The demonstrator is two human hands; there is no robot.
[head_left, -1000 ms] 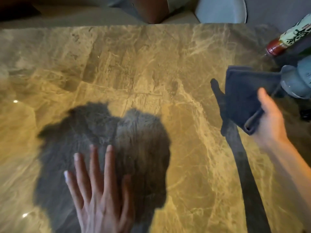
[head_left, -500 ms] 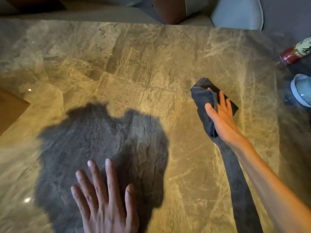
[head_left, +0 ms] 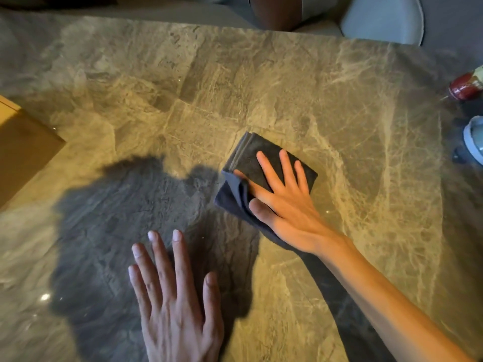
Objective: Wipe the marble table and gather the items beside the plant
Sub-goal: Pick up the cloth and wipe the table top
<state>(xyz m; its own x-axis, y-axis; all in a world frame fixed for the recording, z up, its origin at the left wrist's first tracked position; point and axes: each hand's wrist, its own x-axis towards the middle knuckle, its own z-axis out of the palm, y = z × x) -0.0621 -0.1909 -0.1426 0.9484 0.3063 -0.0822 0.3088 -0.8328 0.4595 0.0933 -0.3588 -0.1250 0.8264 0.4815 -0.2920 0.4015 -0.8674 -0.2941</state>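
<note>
Pressing flat, fingers spread wide, the right hand [head_left: 285, 202] pins the cloth [head_left: 251, 163] to the table [head_left: 261, 82]; left hand [head_left: 175, 304] lies splayed at seven o'clock.

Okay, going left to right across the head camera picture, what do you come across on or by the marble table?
Wooden surface at the left edge → left hand, flat on the marble table → dark folded cloth → right hand, pressing on the cloth → red-capped bottle and pale blue round object at the right edge.
</note>
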